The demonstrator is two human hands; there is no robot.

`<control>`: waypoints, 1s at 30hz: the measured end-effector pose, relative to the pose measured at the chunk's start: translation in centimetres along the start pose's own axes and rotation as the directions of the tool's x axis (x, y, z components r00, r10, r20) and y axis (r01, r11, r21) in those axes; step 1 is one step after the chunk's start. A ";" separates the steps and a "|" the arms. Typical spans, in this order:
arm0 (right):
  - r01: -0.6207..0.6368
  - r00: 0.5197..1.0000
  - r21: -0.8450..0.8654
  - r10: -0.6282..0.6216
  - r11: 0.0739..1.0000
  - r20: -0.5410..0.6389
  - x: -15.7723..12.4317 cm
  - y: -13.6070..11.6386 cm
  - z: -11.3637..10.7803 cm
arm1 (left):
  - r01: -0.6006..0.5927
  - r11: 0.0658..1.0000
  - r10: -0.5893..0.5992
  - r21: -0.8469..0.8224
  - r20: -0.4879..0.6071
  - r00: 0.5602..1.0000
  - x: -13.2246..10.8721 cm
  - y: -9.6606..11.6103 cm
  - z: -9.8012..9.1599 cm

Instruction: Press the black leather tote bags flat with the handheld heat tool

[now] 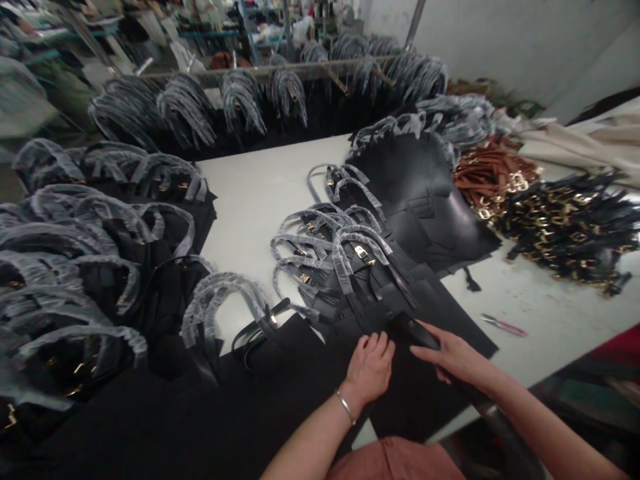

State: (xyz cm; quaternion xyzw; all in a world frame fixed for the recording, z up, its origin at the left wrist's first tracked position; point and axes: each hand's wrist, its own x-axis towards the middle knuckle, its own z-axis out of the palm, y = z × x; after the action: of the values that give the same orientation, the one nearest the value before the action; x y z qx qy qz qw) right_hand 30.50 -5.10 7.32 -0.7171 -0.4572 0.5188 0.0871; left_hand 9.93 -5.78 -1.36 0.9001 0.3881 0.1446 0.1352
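Black leather bag panel (420, 380): left hand (369, 370) open, flat upon it; right hand (453, 357) closed on black strap (417, 333) atop it. Plastic-wrapped handles (357, 250) just beyond panel; pink-handled snips (504, 325) right of it on white surface (555, 320).

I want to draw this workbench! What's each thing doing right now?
Left hand: resting on the black leather panel
Right hand: fingers lying over a black leather strap
Bag handles: wrapped in plastic film
Pink-handled snips: lying on the white table
Gold-buckled black straps: heaped in a pile
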 end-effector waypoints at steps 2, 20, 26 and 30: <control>0.018 1.000 0.040 -0.018 0.999 0.007 0.7 -0.6 1.0 | -0.038 0.999 0.038 0.006 0.022 0.999 0.2 -0.2 0.1; 0.047 0.990 0.222 -0.016 0.974 -0.142 5.7 -1.1 -4.1 | -0.044 0.998 0.042 0.039 0.048 0.998 0.1 -0.4 0.8; 0.065 0.961 0.277 0.014 0.959 -0.277 6.5 -0.4 -7.6 | -0.029 0.999 0.027 0.037 0.036 0.999 0.0 -0.4 1.4; 0.003 0.979 0.314 0.061 0.950 -0.193 5.8 0.9 -8.8 | -0.034 0.999 0.033 0.035 0.037 0.999 0.0 -0.5 1.5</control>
State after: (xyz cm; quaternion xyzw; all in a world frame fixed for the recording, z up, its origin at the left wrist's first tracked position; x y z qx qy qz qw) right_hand 38.53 1.82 6.86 -0.7495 -0.3475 0.5110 0.2372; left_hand 10.11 -5.64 -2.89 0.9113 0.3728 0.1236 0.1238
